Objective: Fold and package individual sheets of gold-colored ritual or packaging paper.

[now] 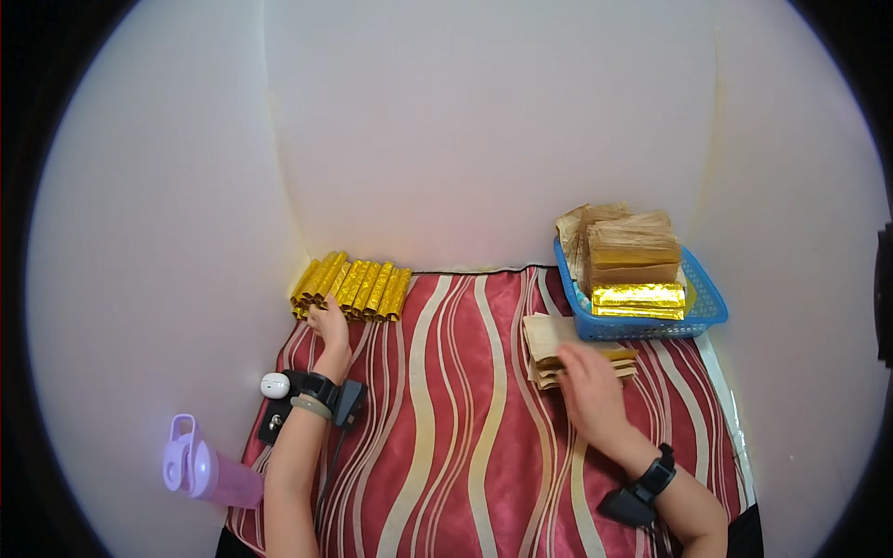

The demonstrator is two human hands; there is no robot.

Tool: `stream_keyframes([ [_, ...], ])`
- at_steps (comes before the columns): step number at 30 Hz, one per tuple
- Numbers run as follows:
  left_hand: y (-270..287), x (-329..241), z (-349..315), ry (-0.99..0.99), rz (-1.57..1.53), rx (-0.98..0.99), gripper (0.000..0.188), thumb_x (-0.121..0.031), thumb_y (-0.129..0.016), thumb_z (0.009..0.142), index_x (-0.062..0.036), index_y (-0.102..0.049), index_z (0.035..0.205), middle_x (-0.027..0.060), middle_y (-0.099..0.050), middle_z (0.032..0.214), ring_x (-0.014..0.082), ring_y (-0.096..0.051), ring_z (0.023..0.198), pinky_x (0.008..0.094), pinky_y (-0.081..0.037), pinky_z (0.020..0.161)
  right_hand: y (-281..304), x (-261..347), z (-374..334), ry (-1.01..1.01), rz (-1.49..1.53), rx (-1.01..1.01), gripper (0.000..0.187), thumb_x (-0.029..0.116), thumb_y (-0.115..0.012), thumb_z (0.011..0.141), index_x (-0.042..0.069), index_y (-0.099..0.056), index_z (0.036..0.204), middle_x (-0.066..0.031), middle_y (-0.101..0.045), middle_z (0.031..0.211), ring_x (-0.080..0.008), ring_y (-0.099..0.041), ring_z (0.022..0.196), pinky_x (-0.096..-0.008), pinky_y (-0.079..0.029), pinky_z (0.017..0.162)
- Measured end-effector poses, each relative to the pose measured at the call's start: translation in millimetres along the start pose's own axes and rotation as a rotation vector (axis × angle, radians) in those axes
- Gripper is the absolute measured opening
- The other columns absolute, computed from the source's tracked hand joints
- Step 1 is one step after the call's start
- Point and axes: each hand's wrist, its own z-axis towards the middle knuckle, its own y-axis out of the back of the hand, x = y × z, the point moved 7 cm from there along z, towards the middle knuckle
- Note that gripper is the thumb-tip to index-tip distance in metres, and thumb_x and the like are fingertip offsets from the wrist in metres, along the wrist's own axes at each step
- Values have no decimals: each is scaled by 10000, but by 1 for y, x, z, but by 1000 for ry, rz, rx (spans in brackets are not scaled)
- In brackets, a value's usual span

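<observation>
At the back left of the striped cloth lies a pile of gold foil paper rolls (375,288), side by side and partly stacked. My left hand (329,325) is at the near ends of the rolls, its thumb and fingers curled round one of them; the fingertips are partly hidden. To the right, a stack of tan paper sheets with gold patches (551,332) rests on the cloth in front of the basket. Over the stack's near side is my right hand (593,391), its fingers stretched out and touching or just above the sheets.
A blue plastic basket (707,296) at the back right holds tan paper bundles (634,244) and shiny gold strips (638,299). Near my left forearm lie a white earbud case (274,385) and a black object (270,426). A purple bottle (219,474) leans at the left. Pale walls surround the red striped cloth (456,418).
</observation>
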Motion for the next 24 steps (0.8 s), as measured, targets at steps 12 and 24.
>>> stream_keyframes([
  [12, -8, -54, -174, -126, -130, 884, 201, -89, -569, 956, -10, -639, 1127, 47, -633, 1096, 133, -569, 1071, 269, -422, 964, -10, -45, -22, -20, -254, 182, 59, 123, -705, 755, 84, -668, 733, -67, -658, 733, -263, -642, 729, -392, -508, 652],
  [24, -1, -70, -234, -166, -145, 1209, 196, -93, -585, 948, -16, -665, 1110, 29, -644, 1030, 98, -587, 956, 246, -451, 881, 8, -52, -11, -242, 103, 106, 308, 238, -808, 751, 31, -584, 704, -131, -588, 697, -328, -586, 670, -432, -453, 605],
])
